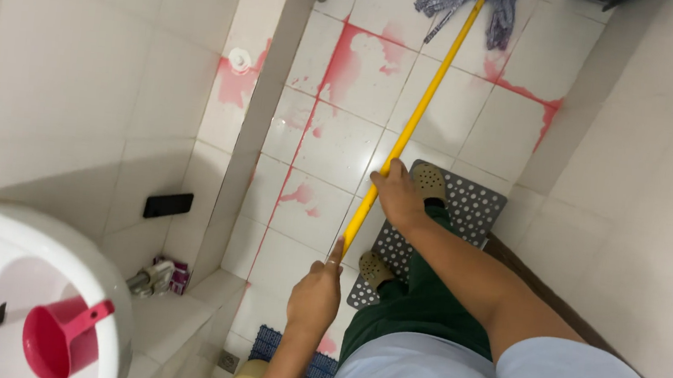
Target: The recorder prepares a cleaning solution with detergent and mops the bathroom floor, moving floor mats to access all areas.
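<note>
A mop with a long yellow handle [419, 114] runs from my hands up to its blue-grey string head [464, 2] on the white tiled floor. My right hand [396, 197] grips the handle midway. My left hand [315, 293] is closed around the handle's lower end, thumb up along it. Pink-red liquid [358, 62] is smeared over the tiles and along the grout lines under the handle. My feet in olive clogs [429, 182] stand on a grey perforated mat [472, 207].
A white washbasin [28, 265] with a pink scoop [58, 339] sits lower left. A tiled ledge [245, 63] carries a pink stain and a small round white object. A black rectangular item [167, 205] is on the left wall. A blue mat [309, 369] lies beneath me. White walls close both sides.
</note>
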